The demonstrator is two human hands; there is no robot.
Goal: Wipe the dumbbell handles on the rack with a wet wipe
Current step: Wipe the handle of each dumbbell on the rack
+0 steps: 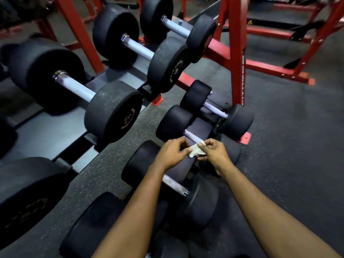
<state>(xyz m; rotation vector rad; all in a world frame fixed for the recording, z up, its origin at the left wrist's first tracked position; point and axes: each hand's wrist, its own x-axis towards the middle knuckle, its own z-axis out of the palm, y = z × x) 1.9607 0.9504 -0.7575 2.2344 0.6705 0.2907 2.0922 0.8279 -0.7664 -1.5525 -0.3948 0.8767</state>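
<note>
A small crumpled white wet wipe (pixel 195 150) is held between both hands above the lower rack. My left hand (pixel 172 152) pinches its left edge and my right hand (pixel 214 152) pinches its right edge. Just beyond the wipe lies a dumbbell with a silver handle (pixel 191 135) between black heads. Another silver handle (pixel 174 185) shows below my left wrist, and a third handle (pixel 215 109) lies farther back. The upper tier at left holds bigger dumbbells with pale handles (pixel 74 86), (pixel 138 46), (pixel 176 27).
The dark rack shelf (pixel 55 131) runs diagonally at left on red feet (pixel 157 100). Red steel frame uprights (pixel 236 53) stand behind the lower dumbbells. Speckled black rubber floor (pixel 297 127) spreads to the right. More red frames sit at the far right back.
</note>
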